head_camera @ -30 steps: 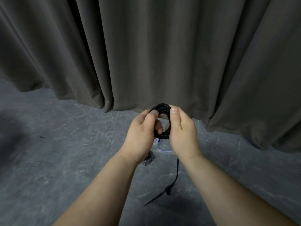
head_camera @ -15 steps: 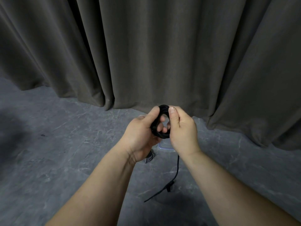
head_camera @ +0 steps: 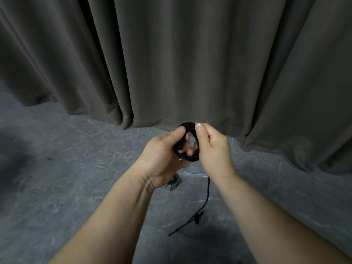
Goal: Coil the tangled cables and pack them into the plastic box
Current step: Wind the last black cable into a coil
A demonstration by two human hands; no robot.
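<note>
Hands work together: left hand [head_camera: 162,157] and right hand [head_camera: 213,149] both pinch the round black cable coil [head_camera: 187,143]. Its loose tail [head_camera: 207,191] hangs down, unwound. The clear plastic box [head_camera: 192,171] waits on the floor.

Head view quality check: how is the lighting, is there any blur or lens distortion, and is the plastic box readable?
Head view: dim, even light, no glare; a soft dark shadow patch lies on the floor at left. Wide-angle bending shows in the curtain near the edges. Hands are sharp: left hand and right hand grip the black cable coil. The plastic box is mostly hidden behind them.
</note>
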